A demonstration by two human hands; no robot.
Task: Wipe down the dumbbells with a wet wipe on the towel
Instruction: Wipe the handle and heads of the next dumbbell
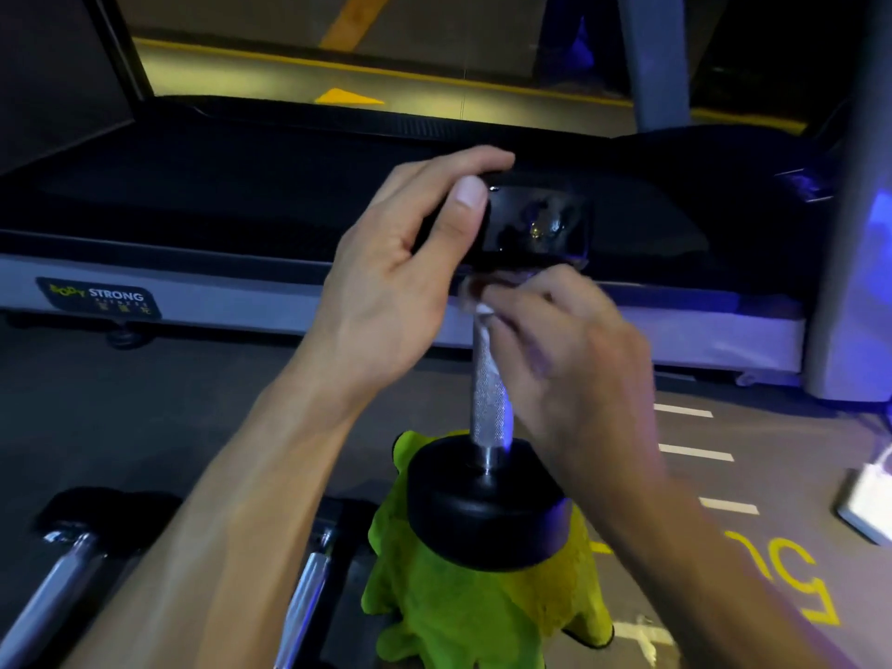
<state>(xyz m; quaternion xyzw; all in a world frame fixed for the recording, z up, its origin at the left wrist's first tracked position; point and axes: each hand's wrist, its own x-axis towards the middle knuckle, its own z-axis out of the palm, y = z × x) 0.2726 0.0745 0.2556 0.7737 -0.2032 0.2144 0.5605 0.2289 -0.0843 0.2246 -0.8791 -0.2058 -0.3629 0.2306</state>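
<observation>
Dim gym floor, treadmill (pixel 434 195) across upper frame. Dumbbell (pixel 487 504) upright at centre on fuzzy green towel (pixel 463 615), knurled steel handle. My left hand (pixel 400 282) grips glossy black top head; my right hand (pixel 574 359) pinches white wipe (pixel 482 309) against handle.

dim room | blue-violet glow from right | right hand (pixel 574 359) motion-blurred | edges bowed

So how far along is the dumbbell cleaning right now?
Midway, as far as one view shows. One dumbbell stands upright on the green towel; the left hand steadies its top head while the right hand rubs a wet wipe at the top of the handle. Two more dumbbells lie on the floor to the left; whether they are already wiped cannot be told.
</observation>
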